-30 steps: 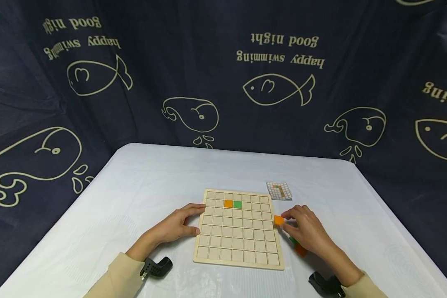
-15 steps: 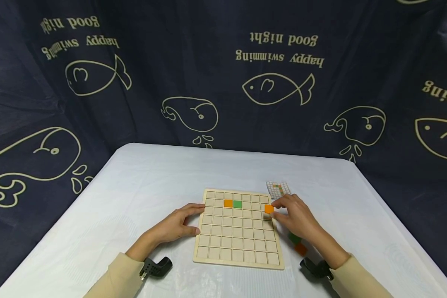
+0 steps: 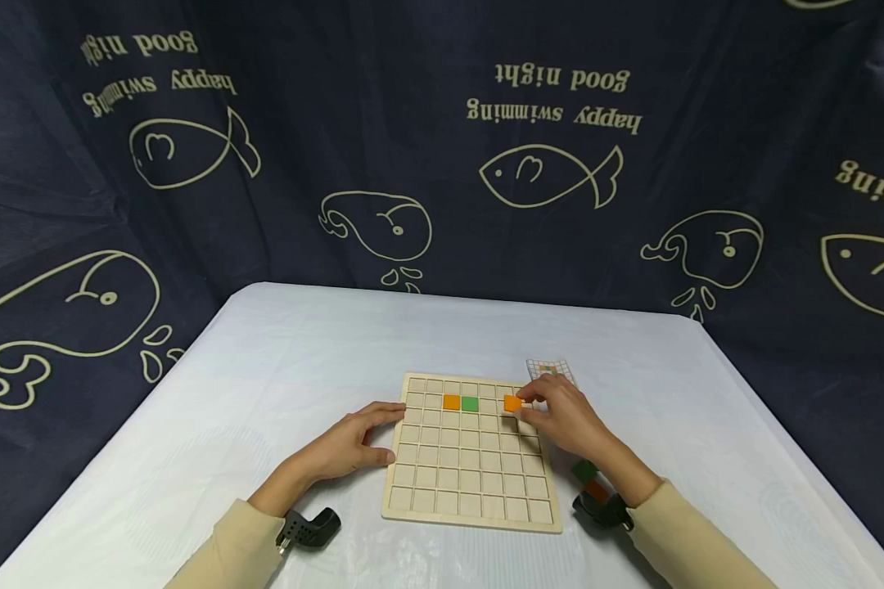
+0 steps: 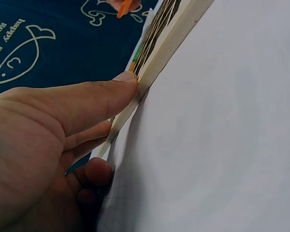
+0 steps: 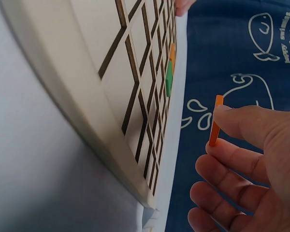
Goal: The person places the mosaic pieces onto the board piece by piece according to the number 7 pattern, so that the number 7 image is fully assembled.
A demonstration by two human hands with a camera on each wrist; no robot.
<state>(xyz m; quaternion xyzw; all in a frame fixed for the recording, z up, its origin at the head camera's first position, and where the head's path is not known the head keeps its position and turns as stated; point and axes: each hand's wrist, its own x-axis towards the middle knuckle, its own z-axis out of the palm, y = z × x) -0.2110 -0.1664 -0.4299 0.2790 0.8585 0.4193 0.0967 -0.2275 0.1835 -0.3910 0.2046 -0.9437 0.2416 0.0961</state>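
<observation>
the right hand (image 3: pixel 563 415) pinches the held orange tile (image 3: pixel 511 403) between thumb and index finger, clear above the far right part of the wooden board (image 3: pixel 471 520); in the right wrist view that tile shows edge-on. the left hand (image 3: pixel 354 444) grips nothing, its fingers and thumb laid along the board's left edge. for setting a tile down well, a light pinch near its edge seems best, with the tile level and its sides squared to the grooves, so that it drops flat rather than catching on a ridge; light pressure from the left hand should help against sliding. a seated orange tile (image 3: pixel 452 402) and a green tile (image 3: pixel 470 404) lie side by side in one row, and a low fingertip could nudge them. beyond the board's far right corner lies a printed card (image 3: pixel 539 366), partly hidden by the right hand, so the pattern is hard to read. right of the board, a loose green tile (image 3: pixel 584 470) and a loose reddish tile (image 3: pixel 597 491) lie near the black wrist camera (image 3: pixel 602 511), which partly covers the reddish one.
</observation>
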